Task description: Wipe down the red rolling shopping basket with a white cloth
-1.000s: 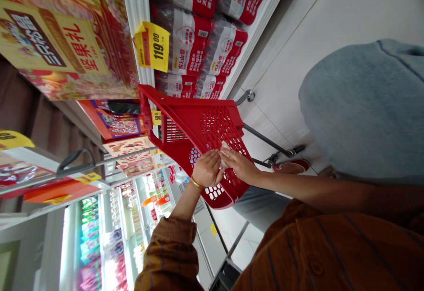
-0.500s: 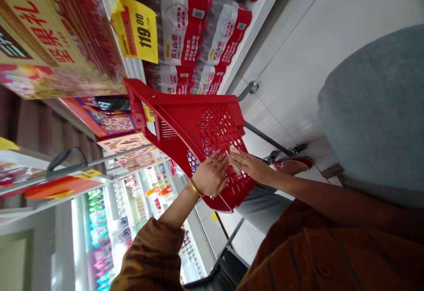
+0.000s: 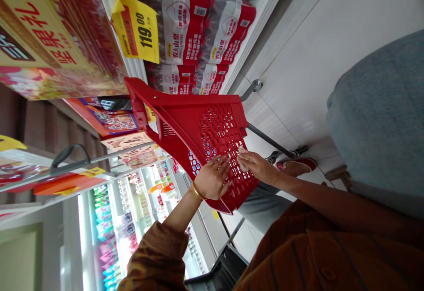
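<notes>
A red plastic shopping basket (image 3: 185, 119) on a cart frame is tipped, its perforated wall facing me. My left hand (image 3: 212, 178), with a gold bangle at the wrist, lies flat on the basket's wall with fingers spread. My right hand (image 3: 260, 167) presses a small white wipe (image 3: 241, 157) against the mesh, fingers closed around it. Both hands rest close together on the basket's lower part. Brown striped sleeves cover my arms.
Shelves hold packs of bottled water with red labels (image 3: 192, 26), a yellow 119.00 price tag (image 3: 137, 28) and gift boxes (image 3: 49, 39). A lit chiller cabinet (image 3: 109, 233) is at lower left. The cart's metal frame (image 3: 265, 136) and white floor tiles (image 3: 314, 61) lie to the right.
My left hand has opened from curled fingers to flat and spread on the basket. My right hand with the wipe has slid a little along the mesh. The view shifted slightly.
</notes>
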Tool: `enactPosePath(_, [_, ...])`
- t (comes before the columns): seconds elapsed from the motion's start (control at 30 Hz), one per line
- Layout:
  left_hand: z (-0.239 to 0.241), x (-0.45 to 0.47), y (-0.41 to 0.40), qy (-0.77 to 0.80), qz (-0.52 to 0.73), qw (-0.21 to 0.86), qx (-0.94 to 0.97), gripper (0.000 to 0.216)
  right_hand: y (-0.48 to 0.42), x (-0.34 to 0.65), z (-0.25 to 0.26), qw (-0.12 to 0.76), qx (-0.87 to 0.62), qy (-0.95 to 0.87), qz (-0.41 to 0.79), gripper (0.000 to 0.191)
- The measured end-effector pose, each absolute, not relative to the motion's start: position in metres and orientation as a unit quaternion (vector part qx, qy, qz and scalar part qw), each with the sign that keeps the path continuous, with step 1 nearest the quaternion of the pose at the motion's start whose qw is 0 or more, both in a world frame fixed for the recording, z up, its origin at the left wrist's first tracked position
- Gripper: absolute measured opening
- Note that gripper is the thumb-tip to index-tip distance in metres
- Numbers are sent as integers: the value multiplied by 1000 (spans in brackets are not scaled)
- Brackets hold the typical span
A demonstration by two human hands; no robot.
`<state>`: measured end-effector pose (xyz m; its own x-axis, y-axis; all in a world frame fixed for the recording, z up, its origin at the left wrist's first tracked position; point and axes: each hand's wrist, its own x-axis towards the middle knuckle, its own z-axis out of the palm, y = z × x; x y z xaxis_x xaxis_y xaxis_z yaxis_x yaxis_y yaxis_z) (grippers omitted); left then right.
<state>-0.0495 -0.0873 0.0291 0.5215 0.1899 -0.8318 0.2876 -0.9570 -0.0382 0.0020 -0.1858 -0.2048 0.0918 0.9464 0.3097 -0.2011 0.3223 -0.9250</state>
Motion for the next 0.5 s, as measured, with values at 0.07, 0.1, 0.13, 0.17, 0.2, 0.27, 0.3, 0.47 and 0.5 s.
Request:
enactPosePath(0.07, [29,-47,-88,142,-468,54,871,47,-173,7,-199,644,-409,-463,451,41])
enactPosePath(0.1, [29,-45,-89,144,-468,53,870,46,-166,10,-196,642,-430,-441,457,44])
enactPosePath(0.13, [29,-43,-90,147,-470,51,869,46,-158,12,-193,636,-445,-426,464,47])
enactPosePath(0.17, [29,-39,-91,151,-473,48,867,46,-150,14,-191,630,-455,-415,472,50])
enactPosePath(0.2, [29,-36,-93,155,-477,45,864,47,-144,15,-190,623,-453,-414,485,55])
enactPosePath(0.27, [28,-28,-96,170,-487,34,856,50,-136,15,-189,615,-433,-421,507,64])
enactPosePath(0.3, [28,-24,-97,180,-492,25,851,53,-134,14,-189,613,-421,-426,515,68])
enactPosePath(0.47, [24,-14,-104,238,-488,-16,840,57,-144,8,-188,612,-411,-427,523,69])
enactPosePath(0.5, [23,-15,-106,246,-483,-18,840,56,-147,8,-186,612,-414,-427,522,67])
